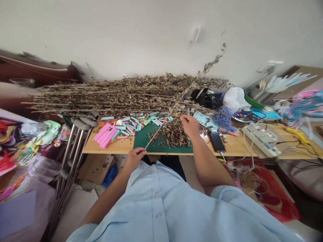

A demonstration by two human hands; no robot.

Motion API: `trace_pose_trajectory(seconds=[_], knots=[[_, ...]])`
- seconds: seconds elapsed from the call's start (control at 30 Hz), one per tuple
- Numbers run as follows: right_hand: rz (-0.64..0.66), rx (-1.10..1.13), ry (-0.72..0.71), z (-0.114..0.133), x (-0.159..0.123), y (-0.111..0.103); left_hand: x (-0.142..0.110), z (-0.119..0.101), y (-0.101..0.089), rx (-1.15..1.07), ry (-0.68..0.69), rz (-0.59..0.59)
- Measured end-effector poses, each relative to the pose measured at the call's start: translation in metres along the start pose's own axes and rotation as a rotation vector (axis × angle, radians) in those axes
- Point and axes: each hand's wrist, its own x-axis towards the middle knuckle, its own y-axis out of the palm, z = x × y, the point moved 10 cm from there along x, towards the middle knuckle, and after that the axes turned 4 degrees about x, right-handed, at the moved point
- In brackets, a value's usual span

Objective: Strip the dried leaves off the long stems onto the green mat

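My left hand (pixel 133 158), at the table's front edge, pinches the bare lower end of a long dried plant stalk (pixel 156 133). The stalk slants up and away to the right, its leafy tip standing against the wall. My right hand (pixel 191 126) is closed, thumb and fingertips together, to the right of the stalk and apart from it; whatever it may hold is too small to make out. Beneath and beside it lies a heap of crumbled dry leaves (pixel 175 133) on a dark green mat (pixel 141 137). Behind, a thick layer of dried stalks (pixel 113 95) lies along the wall.
Pink and teal rolled tubes (pixel 130 126) and a pink ribbed piece (pixel 104 135) lie left of the mat. To the right are a phone (pixel 217 141), blue-purple cord (pixel 223 119) and a power strip (pixel 261 139) with trailing cables. Metal crutches (pixel 73 144) lean at the table's left end.
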Motion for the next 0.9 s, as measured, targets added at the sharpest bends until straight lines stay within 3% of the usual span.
trace_pose_trajectory(seconds=[0.07,0.13,0.27,0.4,0.5,0.67,0.9], knots=[[0.008,-0.071,-0.088,0.006,-0.003,0.001,-0.002,0.002,0.000,-0.020,-0.014,0.001],[0.010,0.018,-0.061,0.008,-0.006,0.003,-0.004,0.004,0.001,-0.024,-0.031,0.011],[0.142,0.554,0.213,0.012,-0.015,0.027,-0.007,0.010,0.006,-0.021,-0.045,0.060],[0.366,0.895,0.301,0.044,-0.024,0.052,-0.008,0.014,0.011,-0.019,-0.040,0.106],[0.396,0.915,0.323,0.050,-0.024,0.058,-0.008,0.012,0.012,-0.022,-0.046,0.123],[0.229,0.857,0.368,0.033,-0.017,0.059,-0.007,0.004,0.013,-0.022,-0.036,0.127],[0.246,0.824,0.387,0.019,-0.021,0.075,0.000,-0.001,0.007,-0.032,-0.041,0.067]])
